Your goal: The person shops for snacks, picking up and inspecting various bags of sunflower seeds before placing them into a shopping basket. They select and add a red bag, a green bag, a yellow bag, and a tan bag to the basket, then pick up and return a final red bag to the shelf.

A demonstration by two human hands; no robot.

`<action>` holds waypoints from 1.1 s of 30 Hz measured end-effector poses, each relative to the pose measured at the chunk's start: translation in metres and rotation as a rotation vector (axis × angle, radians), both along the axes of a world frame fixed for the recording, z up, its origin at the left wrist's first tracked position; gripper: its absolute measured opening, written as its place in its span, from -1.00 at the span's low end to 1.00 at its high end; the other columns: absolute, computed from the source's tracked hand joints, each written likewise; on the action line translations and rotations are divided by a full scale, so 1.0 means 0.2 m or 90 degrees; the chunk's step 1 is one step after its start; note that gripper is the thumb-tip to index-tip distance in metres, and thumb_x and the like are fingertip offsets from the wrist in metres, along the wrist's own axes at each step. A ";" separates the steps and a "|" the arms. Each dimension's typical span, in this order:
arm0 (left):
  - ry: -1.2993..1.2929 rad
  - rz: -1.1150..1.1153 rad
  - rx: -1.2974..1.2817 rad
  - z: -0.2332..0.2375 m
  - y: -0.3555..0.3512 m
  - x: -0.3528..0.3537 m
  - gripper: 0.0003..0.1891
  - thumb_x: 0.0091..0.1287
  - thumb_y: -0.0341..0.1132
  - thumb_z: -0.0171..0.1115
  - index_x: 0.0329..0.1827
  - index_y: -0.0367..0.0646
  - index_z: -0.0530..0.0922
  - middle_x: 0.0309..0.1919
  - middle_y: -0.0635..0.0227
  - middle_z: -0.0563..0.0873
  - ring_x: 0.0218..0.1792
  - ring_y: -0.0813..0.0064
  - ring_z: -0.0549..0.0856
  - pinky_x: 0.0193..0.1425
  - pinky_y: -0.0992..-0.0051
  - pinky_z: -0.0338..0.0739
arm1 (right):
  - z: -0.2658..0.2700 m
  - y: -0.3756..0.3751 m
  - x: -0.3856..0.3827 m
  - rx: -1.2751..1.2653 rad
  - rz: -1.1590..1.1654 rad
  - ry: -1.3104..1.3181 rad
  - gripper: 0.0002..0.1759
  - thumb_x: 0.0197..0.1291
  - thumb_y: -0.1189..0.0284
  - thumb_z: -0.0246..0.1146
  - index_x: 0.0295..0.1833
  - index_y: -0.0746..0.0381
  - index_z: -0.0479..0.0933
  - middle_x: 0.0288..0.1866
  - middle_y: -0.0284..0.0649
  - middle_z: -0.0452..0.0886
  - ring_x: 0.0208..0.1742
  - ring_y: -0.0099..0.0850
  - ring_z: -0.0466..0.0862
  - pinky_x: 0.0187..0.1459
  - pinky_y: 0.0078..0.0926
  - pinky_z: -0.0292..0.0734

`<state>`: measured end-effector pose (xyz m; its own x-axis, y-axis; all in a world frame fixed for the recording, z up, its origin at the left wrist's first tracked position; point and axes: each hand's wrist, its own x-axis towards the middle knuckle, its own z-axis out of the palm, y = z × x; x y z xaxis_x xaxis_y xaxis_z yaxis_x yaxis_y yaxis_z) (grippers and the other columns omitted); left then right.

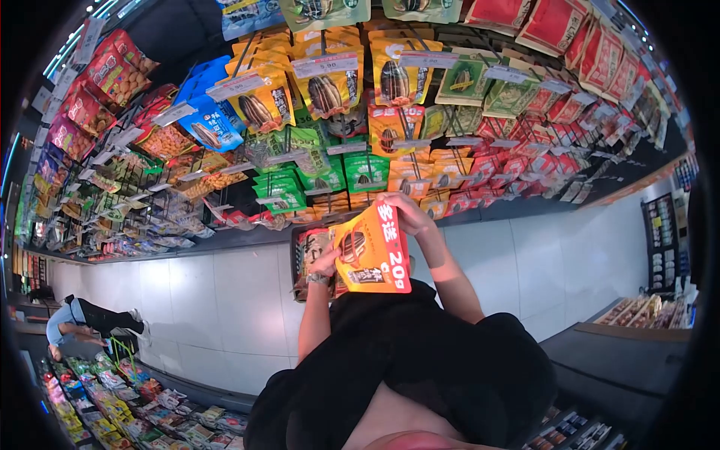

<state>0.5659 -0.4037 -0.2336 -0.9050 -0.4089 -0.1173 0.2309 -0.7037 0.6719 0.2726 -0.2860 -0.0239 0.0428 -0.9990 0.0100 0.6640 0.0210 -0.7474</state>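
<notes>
A yellow bag of sunflower seeds (361,255) with a red side strip and large white lettering is held up in front of my body, tilted. My left hand (325,262), a watch on its wrist, is closed on the bag's left edge. At the top right corner of the same bag, my right hand (406,215) grips with its fingers bent over the edge. Below and left of the bag, partly covered by it and by my left hand, is a dark basket (295,264) with packaged goods inside.
A shelf rack ahead carries hanging yellow seed bags (328,84), blue bags (210,124), green bags (367,172) and red packs (553,26) with price tags. Pale floor tiles (240,300) lie below. Another person (94,319) bends over a snack display (142,401) at lower left.
</notes>
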 end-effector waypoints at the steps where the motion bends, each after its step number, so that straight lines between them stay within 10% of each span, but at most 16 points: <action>1: -0.105 0.116 0.068 0.09 0.12 -0.04 -0.37 0.52 -0.20 0.45 0.57 -0.16 0.43 -0.07 0.50 0.77 -0.16 0.60 0.75 0.01 0.52 0.70 | -0.08 -0.02 -0.02 -0.001 0.003 0.002 -0.74 0.59 0.23 0.21 -0.02 0.21 0.58 -0.12 -0.37 0.73 -0.07 -0.63 0.75 -0.01 -0.58 0.65; 7: -0.155 0.230 0.045 0.20 0.18 -0.04 -0.75 0.58 -0.24 0.38 0.21 -0.09 0.61 -0.17 0.53 0.75 -0.19 0.60 0.74 -0.01 0.51 0.69 | -0.26 0.11 0.06 0.200 -0.182 -0.154 -0.52 0.68 0.02 0.12 0.30 0.20 0.59 0.08 -0.32 0.76 0.01 -0.59 0.78 0.03 -0.52 0.72; 11: -0.120 0.311 0.026 0.24 0.12 -0.10 -0.62 0.67 -0.27 0.24 0.47 -0.10 0.53 0.26 0.35 0.76 0.23 0.39 0.76 0.34 0.26 0.70 | -0.58 0.23 0.19 0.066 -0.161 -0.220 -0.05 0.59 -0.37 -0.21 0.80 0.05 0.05 0.73 -0.27 0.32 0.67 -0.27 0.37 0.63 -0.04 0.28; 17: -0.084 0.316 0.034 0.25 0.16 -0.19 -0.63 0.68 -0.26 0.22 0.43 -0.22 0.55 0.27 0.35 0.76 0.24 0.42 0.75 0.34 0.31 0.67 | -0.58 0.18 0.32 0.080 -0.352 0.220 -0.48 0.62 0.30 0.27 0.56 0.21 0.40 0.35 -0.25 0.65 0.30 -0.46 0.69 0.28 -0.32 0.65; 21: -0.153 0.222 -0.052 0.28 0.24 -0.22 -0.62 0.61 -0.34 0.32 0.42 -0.17 0.58 0.22 0.35 0.77 0.15 0.48 0.78 0.24 0.43 0.69 | -0.55 0.17 0.18 0.184 -0.400 -0.026 -0.68 0.60 0.37 0.29 0.31 0.28 0.58 0.02 -0.36 0.78 -0.12 -0.60 0.77 -0.15 -0.51 0.71; 33: -0.194 0.165 -0.217 0.55 0.22 -0.24 -0.48 0.45 -0.50 0.46 0.43 -0.20 0.49 0.16 0.38 0.75 0.12 0.57 0.74 0.25 0.44 0.68 | -0.53 0.23 0.22 0.157 -0.322 0.010 -0.61 0.65 0.37 0.22 0.46 0.26 0.49 0.17 -0.33 0.74 0.05 -0.61 0.75 0.01 -0.55 0.71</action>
